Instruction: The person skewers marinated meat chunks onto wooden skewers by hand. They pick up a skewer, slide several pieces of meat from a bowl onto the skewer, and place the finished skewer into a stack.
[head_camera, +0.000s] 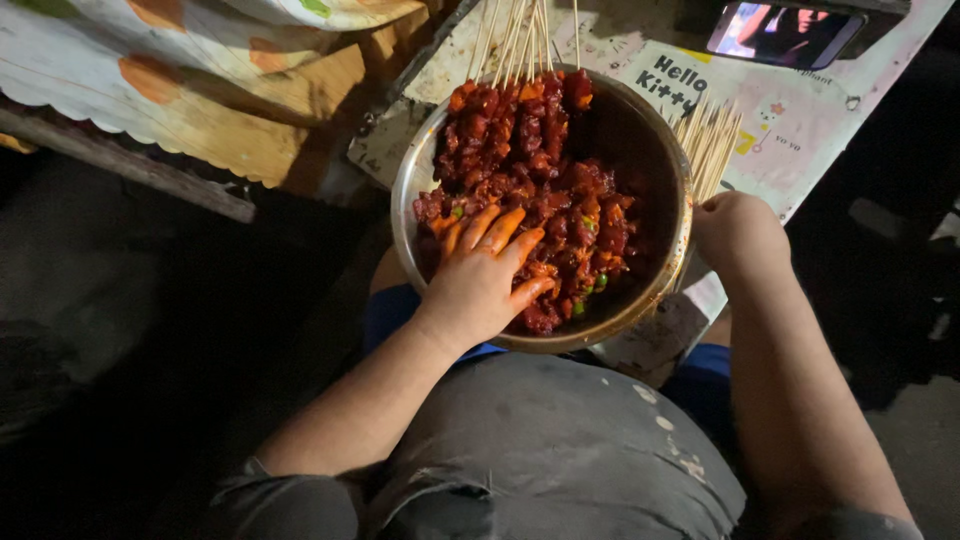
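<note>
The left hand (482, 275) lies flat, fingers spread, on red marinated meat chunks (545, 170) in the steel bowl (655, 150) at frame centre — gripping nothing yet. The right hand (735, 232) sits fisted at the bowl's right rim by the bamboo skewers (708, 145); whether it clasps one I cannot tell — likely picking a piece, which calls for a pinch.

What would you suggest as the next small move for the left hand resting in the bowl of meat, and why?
Probably close the left hand on one piece of the marinated meat: its fingers already lie spread in the metal bowl, and the right hand is at the bamboo skewers.
</note>
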